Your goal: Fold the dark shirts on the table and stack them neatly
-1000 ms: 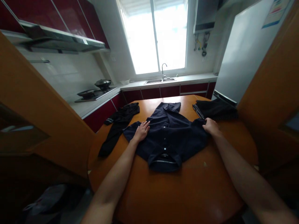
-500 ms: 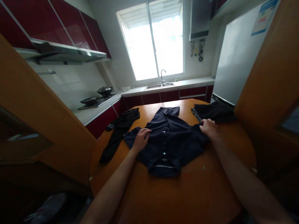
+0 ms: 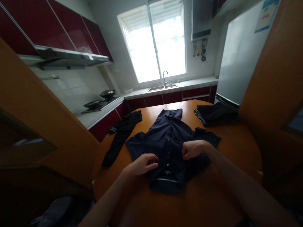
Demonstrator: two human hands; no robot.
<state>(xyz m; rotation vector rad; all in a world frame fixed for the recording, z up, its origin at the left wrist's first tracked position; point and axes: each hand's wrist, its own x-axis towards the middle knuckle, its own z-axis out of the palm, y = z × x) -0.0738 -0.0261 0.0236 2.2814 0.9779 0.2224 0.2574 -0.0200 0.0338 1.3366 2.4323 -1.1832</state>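
Note:
A dark navy short-sleeved button shirt (image 3: 161, 135) lies spread front up on the wooden table (image 3: 208, 192), its collar toward me and its hem at the far side. Over the shirt's left chest, close to the collar, my left hand (image 3: 143, 164) has bent fingers and a thumb standing apart, with nothing in it. My right hand (image 3: 194, 149) is curled into a fist over the right chest. Its fingertips are hidden, and I cannot tell whether it pinches cloth. The right sleeve lies spread beyond that hand.
Black clothing (image 3: 123, 132) with a striped cuff lies loose at the table's left. A folded black stack of cloth (image 3: 216, 113) sits at the far right, near the fridge (image 3: 241, 60). Behind are a sink (image 3: 163, 87) and a stove with pans (image 3: 101, 102). Wooden door frames flank the table.
My right hand has let go of the right sleeve and moved inward over the chest. My left hand has slid toward the collar. The collar end of the shirt has shifted nearer to me.

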